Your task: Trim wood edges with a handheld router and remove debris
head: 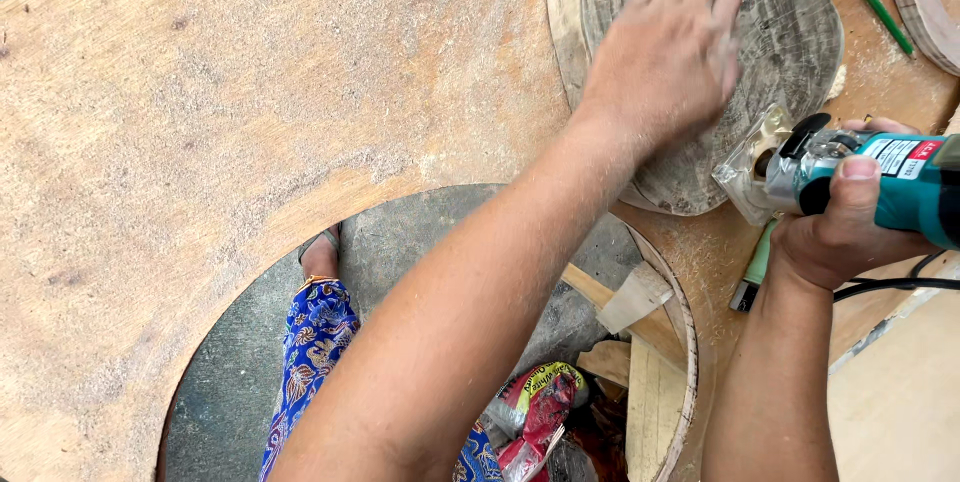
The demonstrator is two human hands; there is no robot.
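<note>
While flat on the wood piece [790, 32], left hand [665, 57] open; right hand [845, 232] around teal router [880, 182].

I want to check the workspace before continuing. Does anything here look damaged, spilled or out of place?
Sawdust is scattered over the plywood table, which has a big round hole cut in it. A green pencil lies loose near the grey board under the left hand. Nothing looks broken.

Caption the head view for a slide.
Left hand presses flat on a grey wooden slab while right hand holds a teal trim router at its edge.
</note>
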